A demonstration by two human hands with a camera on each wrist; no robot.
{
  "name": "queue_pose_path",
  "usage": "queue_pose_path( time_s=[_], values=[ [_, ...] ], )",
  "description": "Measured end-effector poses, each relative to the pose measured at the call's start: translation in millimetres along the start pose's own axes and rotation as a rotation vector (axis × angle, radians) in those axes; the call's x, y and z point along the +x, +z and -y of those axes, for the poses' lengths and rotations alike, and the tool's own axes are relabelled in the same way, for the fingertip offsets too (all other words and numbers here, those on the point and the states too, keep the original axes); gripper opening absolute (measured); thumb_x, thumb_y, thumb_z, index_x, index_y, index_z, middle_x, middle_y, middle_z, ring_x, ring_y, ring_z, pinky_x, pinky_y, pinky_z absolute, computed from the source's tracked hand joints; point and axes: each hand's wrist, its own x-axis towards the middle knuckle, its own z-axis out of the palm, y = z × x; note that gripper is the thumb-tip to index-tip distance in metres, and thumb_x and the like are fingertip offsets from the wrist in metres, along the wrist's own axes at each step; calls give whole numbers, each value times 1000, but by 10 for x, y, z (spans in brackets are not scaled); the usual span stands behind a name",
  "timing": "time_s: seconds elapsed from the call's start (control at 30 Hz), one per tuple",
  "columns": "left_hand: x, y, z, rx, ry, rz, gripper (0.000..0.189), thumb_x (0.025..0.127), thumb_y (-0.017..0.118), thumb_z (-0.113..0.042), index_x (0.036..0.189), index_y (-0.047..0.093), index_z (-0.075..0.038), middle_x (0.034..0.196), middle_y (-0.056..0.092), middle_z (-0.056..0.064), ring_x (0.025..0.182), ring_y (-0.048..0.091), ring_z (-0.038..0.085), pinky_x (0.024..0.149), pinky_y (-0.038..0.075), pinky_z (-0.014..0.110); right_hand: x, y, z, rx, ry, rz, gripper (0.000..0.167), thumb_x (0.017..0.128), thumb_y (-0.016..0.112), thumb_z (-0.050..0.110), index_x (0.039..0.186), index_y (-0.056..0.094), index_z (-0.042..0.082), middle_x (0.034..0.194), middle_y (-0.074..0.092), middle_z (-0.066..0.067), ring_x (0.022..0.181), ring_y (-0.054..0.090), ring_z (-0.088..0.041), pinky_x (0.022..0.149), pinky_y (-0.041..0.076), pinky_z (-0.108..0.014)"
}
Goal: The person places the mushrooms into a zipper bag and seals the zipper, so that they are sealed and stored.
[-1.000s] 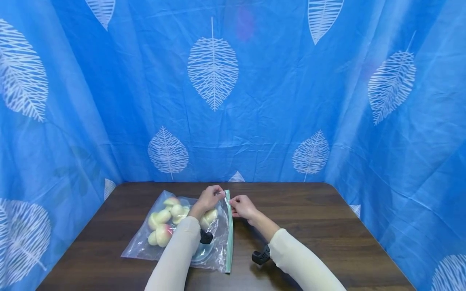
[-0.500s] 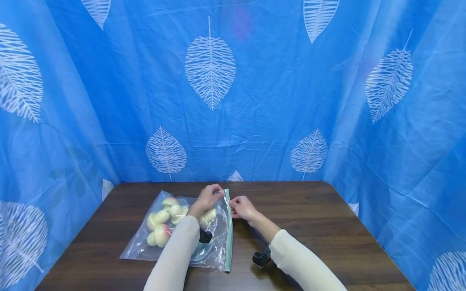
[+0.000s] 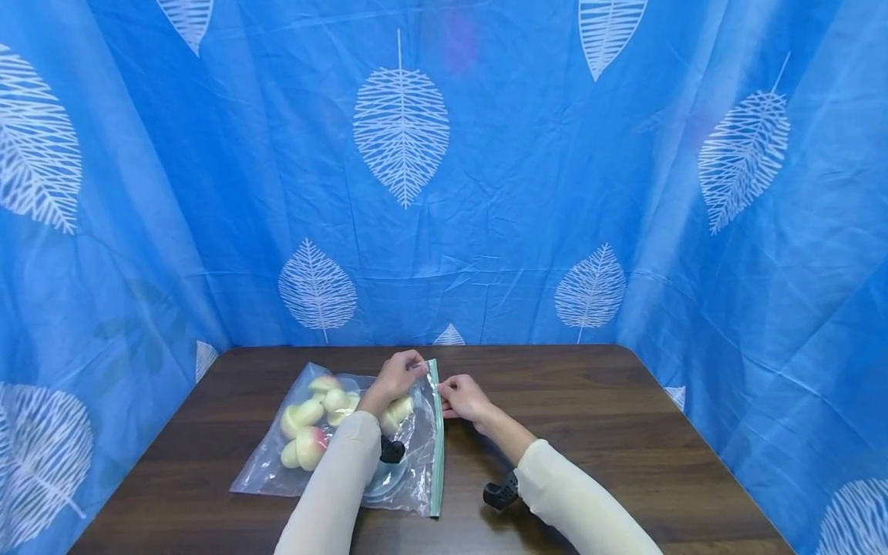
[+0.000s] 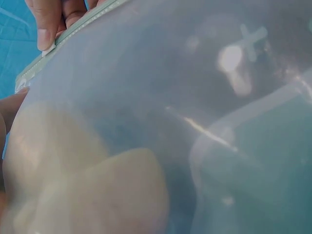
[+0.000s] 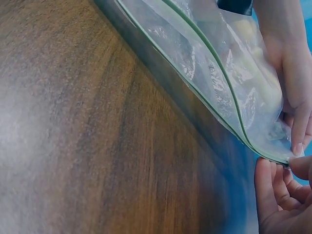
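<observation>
A clear zip bag (image 3: 280, 466) with a green zip strip (image 3: 438, 455) lies on the table, holding several pale yellow, pink-tinged peach-shaped pieces (image 3: 310, 447). My left hand (image 3: 401, 375) pinches the bag's far corner beside the strip. Just across the strip, my right hand (image 3: 465, 398) pinches the zip near that same corner. In the left wrist view, the right thumb presses a small white slider (image 4: 48, 50) on the zip. The right wrist view shows the bag's two green edges (image 5: 214, 53) spread apart along most of the mouth, meeting near my fingers.
The dark wooden table (image 3: 610, 432) extends to the right and in front of the bag. Blue curtains (image 3: 486, 193) with white leaf prints enclose the back and sides. Black wrist cameras (image 3: 501, 492) sit under both forearms. A bluish round shape (image 3: 385, 484) shows at the bag's near part.
The head view has shifted slightly. Both hands keep their pinch at the bag's far corner, and the bag stays in place.
</observation>
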Motion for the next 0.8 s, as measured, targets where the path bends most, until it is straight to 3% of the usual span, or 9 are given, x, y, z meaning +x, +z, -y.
queue_pose_path(
  time_s=[0.8],
  values=[
    [0, 16, 7, -15, 5, -15, 10, 101, 67, -13, 91, 67, -10, 93, 65, 4, 87, 57, 24, 81, 48, 42, -73, 7, -26, -12, -7, 9, 22, 109, 52, 10, 108, 65, -8, 87, 64, -12, 75, 63, -17, 70, 61, -31]
  ],
)
